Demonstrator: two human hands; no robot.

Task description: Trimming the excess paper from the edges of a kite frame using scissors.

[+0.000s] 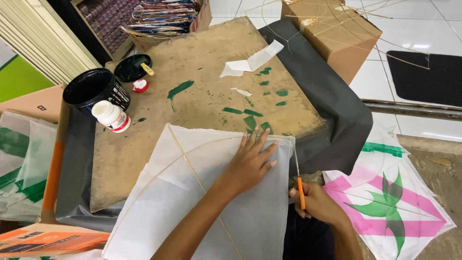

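Left hand [251, 161] lies flat, fingers spread, pressing on the white tissue-paper kite with thin bamboo spars [192, 202] at the near edge of the worn brown board worktop [202, 62]; right hand [315, 204] is closed around orange-handled scissors [298, 180] just past the kite's right edge, blade up along that edge. Near the worktop's left edge: black plastic bucket [94, 89], white glue bottle with red band [111, 116] touching it, black round lid [131, 67] and small red-and-white cap [139, 85] behind. White paper scraps [252, 61] lie toward the far edge, green paint smears [180, 89] across the middle. Dark grey sheet [332, 101] hangs out from under the board on the right. Far right corner: brown cardboard box [337, 33] with bare bamboo kite frames [385, 29] over it. Right of the worktop on the floor, finished white kite with pink and green pattern [390, 202]. White tiled floor [414, 29], black mat [428, 77]. Far edge: carton of stacked coloured paper [163, 17]. Left: more green-white kites [19, 163], orange-printed flat box [43, 238] at near left corner
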